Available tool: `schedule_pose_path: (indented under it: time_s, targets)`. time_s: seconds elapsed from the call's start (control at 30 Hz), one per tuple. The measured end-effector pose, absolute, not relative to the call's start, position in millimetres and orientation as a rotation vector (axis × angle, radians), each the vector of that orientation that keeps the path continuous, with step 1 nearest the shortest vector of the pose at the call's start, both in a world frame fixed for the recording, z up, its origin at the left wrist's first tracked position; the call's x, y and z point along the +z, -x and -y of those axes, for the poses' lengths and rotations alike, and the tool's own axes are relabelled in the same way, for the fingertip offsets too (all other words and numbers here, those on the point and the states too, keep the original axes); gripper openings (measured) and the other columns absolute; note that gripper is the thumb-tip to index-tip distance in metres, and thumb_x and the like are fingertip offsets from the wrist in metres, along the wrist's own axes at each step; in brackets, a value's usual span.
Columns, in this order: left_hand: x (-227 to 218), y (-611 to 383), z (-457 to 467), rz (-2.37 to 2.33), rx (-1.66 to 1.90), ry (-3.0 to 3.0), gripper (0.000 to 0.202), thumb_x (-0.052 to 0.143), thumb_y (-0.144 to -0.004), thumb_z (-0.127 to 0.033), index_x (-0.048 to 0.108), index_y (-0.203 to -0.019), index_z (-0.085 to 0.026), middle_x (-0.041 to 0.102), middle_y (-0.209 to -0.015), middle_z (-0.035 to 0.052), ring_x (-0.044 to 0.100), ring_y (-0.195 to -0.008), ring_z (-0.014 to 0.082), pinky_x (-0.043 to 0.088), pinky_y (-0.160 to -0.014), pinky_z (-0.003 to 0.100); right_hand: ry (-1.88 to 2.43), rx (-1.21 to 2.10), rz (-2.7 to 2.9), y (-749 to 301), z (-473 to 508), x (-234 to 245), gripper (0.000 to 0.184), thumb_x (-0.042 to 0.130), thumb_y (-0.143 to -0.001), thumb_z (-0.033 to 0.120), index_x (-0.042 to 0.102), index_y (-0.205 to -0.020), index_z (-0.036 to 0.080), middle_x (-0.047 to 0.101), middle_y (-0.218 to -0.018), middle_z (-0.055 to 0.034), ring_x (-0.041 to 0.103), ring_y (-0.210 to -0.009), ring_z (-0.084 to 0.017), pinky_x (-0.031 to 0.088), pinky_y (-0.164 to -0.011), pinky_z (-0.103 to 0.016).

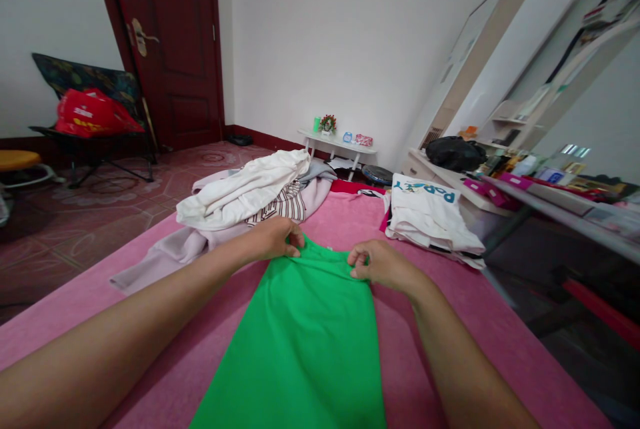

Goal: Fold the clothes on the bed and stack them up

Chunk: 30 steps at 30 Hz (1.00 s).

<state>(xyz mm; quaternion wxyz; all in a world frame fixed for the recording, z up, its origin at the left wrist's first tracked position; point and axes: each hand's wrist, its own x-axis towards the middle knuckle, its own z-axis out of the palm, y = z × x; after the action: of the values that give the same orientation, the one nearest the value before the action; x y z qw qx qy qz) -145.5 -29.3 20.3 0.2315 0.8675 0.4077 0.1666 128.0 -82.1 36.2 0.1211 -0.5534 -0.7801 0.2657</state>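
A bright green shirt [310, 335] stretches toward me over the pink bedspread [415, 355], its neckline at the far end and its near end cut off by the frame. My left hand [277, 239] pinches the cloth at the left of the neckline. At the right of it, my right hand [377, 262] is closed on the fabric too. Slight creases run across the cloth between both hands. Beyond my left hand lies a loose heap of clothes with a white garment [245, 192] on top. Past my right hand is a stack of folded white shirts [425, 215], the top one with blue lettering.
A low white table [325, 139] stands by the far wall with small items on it. On the right is a cluttered dressing table [500, 199] with bottles and a black bag [455, 152]. A folding chair [45, 132] holds a red bag [95, 112] near the dark red door [170, 29].
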Motion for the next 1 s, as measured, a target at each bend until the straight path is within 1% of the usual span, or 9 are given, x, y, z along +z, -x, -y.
schedule_pose_path:
  time_s: [0.17, 0.27, 0.4, 0.53, 0.6, 0.67, 0.73, 0.83, 1.0]
  targets:
    - [26.1, 150.7, 33.4, -1.125, 0.358, -2.49, 0.022, 0.075, -0.06, -0.025, 0.072, -0.082, -0.023, 0.068, -0.078, -0.0008, 0.06, -0.071, 0.0168, 0.039, -0.06, 0.022, 1.727, 0.681, 2.334, -132.3, 82.9, 38.5, 0.021, 0.074, -0.059, 0.023, 0.07, -0.078, 0.018, 0.06, -0.061, 0.0039, 0.053, -0.056, -0.01, 0.032, -0.05, -0.019]
    - [30.0, 148.0, 31.4, -1.191, 0.421, -2.481, 0.013, 0.071, -0.067, -0.028, 0.068, -0.078, -0.021, 0.065, -0.069, -0.0015, 0.057, -0.063, 0.0151, 0.036, -0.055, 0.022, 1.711, 0.539, 2.275, -134.7, 81.1, 43.6, 0.012, 0.071, -0.063, 0.027, 0.065, -0.066, 0.016, 0.058, -0.058, 0.0029, 0.052, -0.057, -0.011, 0.032, -0.051, -0.02]
    - [34.0, 146.7, 27.5, -1.33, 0.659, -2.437, 0.016, 0.065, -0.074, -0.033, 0.065, -0.082, -0.019, 0.066, -0.08, 0.0006, 0.059, -0.07, 0.0159, 0.038, -0.061, 0.023, 1.649, 0.405, 2.174, -140.0, 79.6, 45.7, 0.017, 0.066, -0.069, 0.033, 0.062, -0.067, 0.016, 0.063, -0.066, -0.0006, 0.056, -0.062, -0.013, 0.037, -0.055, -0.022]
    - [28.7, 150.2, 29.3, -1.471, 0.457, -2.364, 0.045, 0.069, -0.067, -0.052, 0.063, -0.098, -0.02, 0.066, -0.079, 0.0017, 0.06, -0.069, 0.0186, 0.038, -0.058, 0.024, 1.814, 0.777, 2.114, -138.1, 84.3, 35.3, 0.036, 0.07, -0.068, 0.041, 0.058, -0.091, 0.016, 0.063, -0.062, 0.0002, 0.059, -0.052, -0.015, 0.038, -0.047, -0.022]
    - [25.9, 150.4, 31.7, -1.436, 0.342, -2.383, 0.052, 0.074, -0.061, -0.051, 0.063, -0.101, -0.019, 0.064, -0.075, 0.0011, 0.059, -0.069, 0.019, 0.037, -0.057, 0.024, 1.871, 0.987, 2.066, -132.4, 87.3, 30.1, 0.044, 0.072, -0.066, 0.037, 0.053, -0.1, 0.017, 0.059, -0.058, 0.0045, 0.056, -0.044, -0.015, 0.036, -0.041, -0.022]
    - [26.7, 148.5, 33.9, -1.366, 0.323, -2.425, 0.046, 0.077, -0.059, -0.04, 0.064, -0.097, -0.019, 0.063, -0.074, 0.0, 0.058, -0.069, 0.018, 0.036, -0.057, 0.023, 1.826, 1.006, 2.091, -125.5, 89.1, 29.3, 0.033, 0.07, -0.064, 0.027, 0.054, -0.091, 0.018, 0.055, -0.058, 0.0071, 0.054, -0.042, -0.012, 0.035, -0.041, -0.021]
    - [31.3, 145.0, 35.2, -1.326, 0.391, -2.442, 0.03, 0.075, -0.061, -0.034, 0.065, -0.085, -0.019, 0.062, -0.072, -0.0015, 0.057, -0.068, 0.0165, 0.035, -0.057, 0.023, 1.723, 0.912, 2.176, -120.2, 88.6, 33.7, 0.015, 0.065, -0.065, 0.022, 0.053, -0.072, 0.018, 0.051, -0.056, 0.0074, 0.051, -0.045, -0.01, 0.034, -0.043, -0.019]
    - [38.6, 140.5, 35.5, -1.326, 0.596, -2.439, 0.018, 0.071, -0.069, -0.032, 0.062, -0.077, -0.019, 0.061, -0.07, -0.0019, 0.057, -0.068, 0.0161, 0.035, -0.057, 0.023, 1.665, 0.577, 2.231, -119.3, 84.6, 43.2, 0.015, 0.061, -0.067, 0.022, 0.05, -0.059, 0.018, 0.046, -0.052, 0.0063, 0.048, -0.052, -0.009, 0.03, -0.047, -0.02]
    - [29.9, 136.8, 40.5, -1.473, 0.807, -2.57, 0.032, 0.068, -0.073, -0.022, 0.061, -0.105, -0.019, 0.062, -0.096, 0.0061, 0.059, -0.086, 0.0233, 0.043, -0.072, 0.03, 1.93, 0.147, 2.174, -126.5, 79.9, 40.4, 0.016, 0.068, -0.068, 0.028, 0.062, -0.079, 0.018, 0.061, -0.075, -0.0012, 0.056, -0.071, -0.016, 0.035, -0.059, -0.024]
